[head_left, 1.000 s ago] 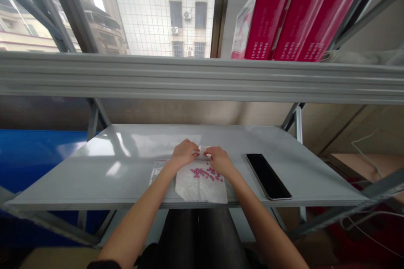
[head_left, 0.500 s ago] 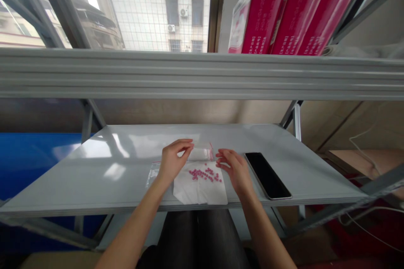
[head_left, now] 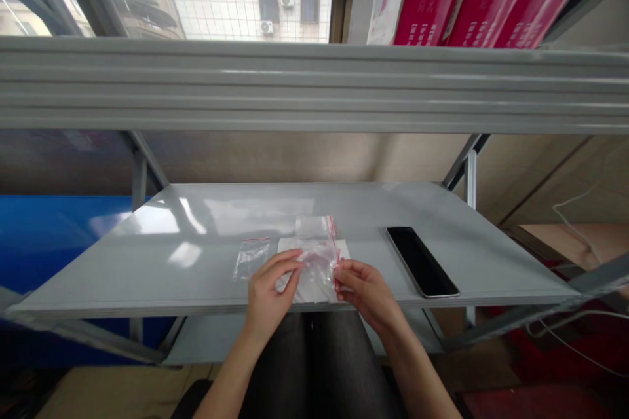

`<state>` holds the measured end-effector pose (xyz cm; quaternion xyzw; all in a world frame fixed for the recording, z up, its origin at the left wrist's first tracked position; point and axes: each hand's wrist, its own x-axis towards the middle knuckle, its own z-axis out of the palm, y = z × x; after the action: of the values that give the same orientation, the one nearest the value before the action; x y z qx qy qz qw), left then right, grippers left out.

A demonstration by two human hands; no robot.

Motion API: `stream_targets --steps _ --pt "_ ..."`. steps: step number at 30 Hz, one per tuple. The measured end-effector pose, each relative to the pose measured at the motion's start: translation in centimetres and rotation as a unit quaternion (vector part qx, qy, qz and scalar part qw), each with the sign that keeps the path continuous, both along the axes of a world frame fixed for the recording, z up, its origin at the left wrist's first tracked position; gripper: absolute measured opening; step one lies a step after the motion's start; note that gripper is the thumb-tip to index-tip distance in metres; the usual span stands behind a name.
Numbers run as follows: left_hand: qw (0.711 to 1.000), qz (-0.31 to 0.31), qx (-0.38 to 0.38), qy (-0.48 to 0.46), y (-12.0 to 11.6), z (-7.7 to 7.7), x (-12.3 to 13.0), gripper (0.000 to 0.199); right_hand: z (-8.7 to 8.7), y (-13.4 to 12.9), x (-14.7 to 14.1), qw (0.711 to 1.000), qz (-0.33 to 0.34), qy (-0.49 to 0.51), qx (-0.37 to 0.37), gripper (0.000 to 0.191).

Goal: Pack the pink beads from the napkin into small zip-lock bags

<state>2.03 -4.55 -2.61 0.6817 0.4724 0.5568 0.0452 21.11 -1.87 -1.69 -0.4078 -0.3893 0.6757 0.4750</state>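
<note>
Clear zip bag in hand: we see this bag (head_left: 319, 263) at the lower centre of the frame, between the two hands, its crinkled film spread over the paper and its red-striped edge toward the right.
Right hand: the fingers of the right hand (head_left: 369, 288) are closed on the bag's red-striped edge, the thumb below the forefinger.
Left hand: the fingers of the left hand (head_left: 269, 287) reach the bag's left side, thumb and forefinger close together; we cannot tell whether they pinch the film.
White paper: we find the sheet (head_left: 314, 294) flat beneath the bag, near the worktop's front edge, partly covered by film and fingers.
Second zip bag: it lies flat just above the held one (head_left: 311, 226), red stripe at its right end.
Third zip bag: left of the left hand, we see another (head_left: 251, 260), red stripe along its top.
Smartphone: dark-screened (head_left: 422, 262), it lies right of the right hand, well apart from the fingers.
Worktop: the grey surface (head_left: 196, 281) carries all these.
Upper right: pink boxes (head_left: 491, 6) stand above the grey beam (head_left: 304, 86).
</note>
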Motion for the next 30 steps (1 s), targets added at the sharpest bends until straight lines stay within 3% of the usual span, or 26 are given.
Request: stream_targets --steps 6,10,14,19,24,27,30 --pt "0.998 -0.039 -0.049 0.018 7.0 2.3 0.2 0.022 1.9 5.7 0.4 0.994 -0.074 -0.061 0.06 0.025" --pt "0.991 -0.055 -0.11 0.06 10.3 1.5 0.0 0.031 1.6 8.5 0.3 0.985 -0.1 -0.109 0.084 0.017" --pt "0.98 -0.053 -0.164 0.104 11.3 0.1 -0.4 0.026 0.2 9.2 0.5 0.98 -0.102 -0.14 0.097 0.029" --pt "0.97 -0.033 -0.199 0.132 11.2 -0.3 -0.6 0.029 -0.4 9.1 0.9 0.973 -0.109 -0.144 0.146 0.05" --pt "0.978 -0.016 -0.177 0.108 10.4 1.4 -0.6 0.065 2.0 7.9 1.2 0.962 -0.114 -0.105 0.226 0.056" --pt "0.989 0.006 -0.133 0.063 7.2 3.5 -0.4 0.07 3.7 5.2 1.5 0.961 -0.105 -0.047 0.251 0.057" --pt "0.996 -0.018 -0.079 -0.022 1.7 5.1 0.3 0.054 4.1 1.5 1.5 0.982 -0.046 0.046 0.178 0.05"
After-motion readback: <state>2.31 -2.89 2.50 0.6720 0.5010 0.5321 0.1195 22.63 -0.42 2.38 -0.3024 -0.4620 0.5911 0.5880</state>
